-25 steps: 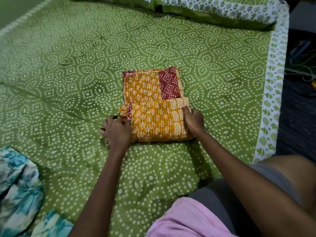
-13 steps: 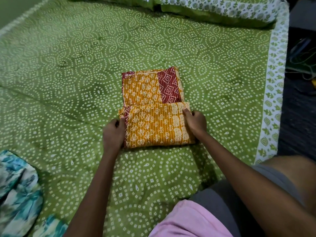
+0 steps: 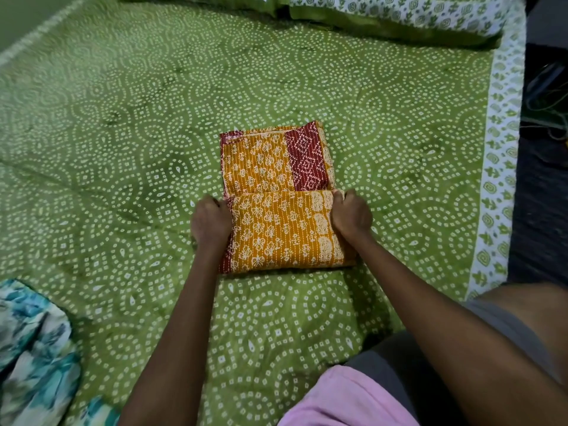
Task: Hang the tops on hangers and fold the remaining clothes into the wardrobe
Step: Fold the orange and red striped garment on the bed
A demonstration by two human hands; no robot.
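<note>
A folded orange garment (image 3: 276, 229) with white print and a dark red panel lies in the middle of the green bed. Its near half is doubled over the far half. My left hand (image 3: 210, 221) grips the left end of the folded-over layer, fingers curled round the edge. My right hand (image 3: 352, 215) grips the right end the same way, at the fold line.
The green bedsheet (image 3: 123, 149) with white dotted rings covers the bed. Pillows (image 3: 399, 13) lie at the far edge. A blue and white floral garment (image 3: 30, 348) sits at the near left. Pink cloth (image 3: 347, 401) lies at the bottom. Dark floor with cables (image 3: 547, 103) is on the right.
Both hands have moved up along the sides of the garment to the fold line and curled round its ends. The near layer now lies flatter over the far half.
</note>
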